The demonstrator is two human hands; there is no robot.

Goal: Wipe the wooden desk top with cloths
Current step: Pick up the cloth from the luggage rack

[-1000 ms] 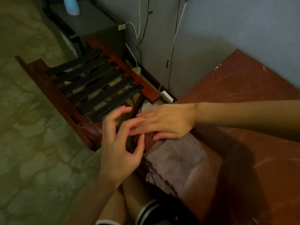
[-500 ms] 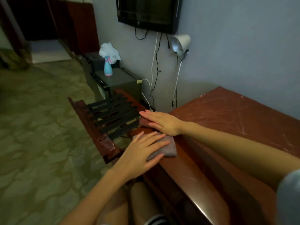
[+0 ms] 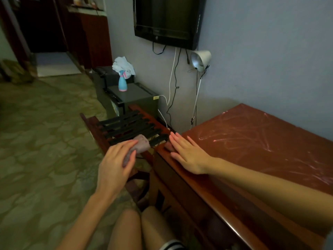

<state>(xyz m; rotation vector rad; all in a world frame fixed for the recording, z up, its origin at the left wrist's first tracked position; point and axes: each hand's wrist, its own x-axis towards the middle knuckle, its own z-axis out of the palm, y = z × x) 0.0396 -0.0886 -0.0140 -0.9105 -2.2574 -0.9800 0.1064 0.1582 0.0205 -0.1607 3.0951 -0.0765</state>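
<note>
left hand (image 3: 117,165) just off left end of glossy red-brown wooden worktop (image 3: 270,159), pinching bunched grey-mauve terry cloth (image 3: 142,145), likely regathering it for next pass | right hand (image 3: 188,156) spread flat on that left corner, probably bracing | pale streaks (image 3: 234,134) farther in, not yet wiped

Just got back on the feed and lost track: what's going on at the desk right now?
A person is working at the wooden desk top. The left hand holds a bunched grey-pink cloth off the desk's end, over a slatted rack. The right hand lies flat, fingers straight, on the desk's near corner. Pale smear streaks show across the top further along, so the wiping does not look finished.
</note>
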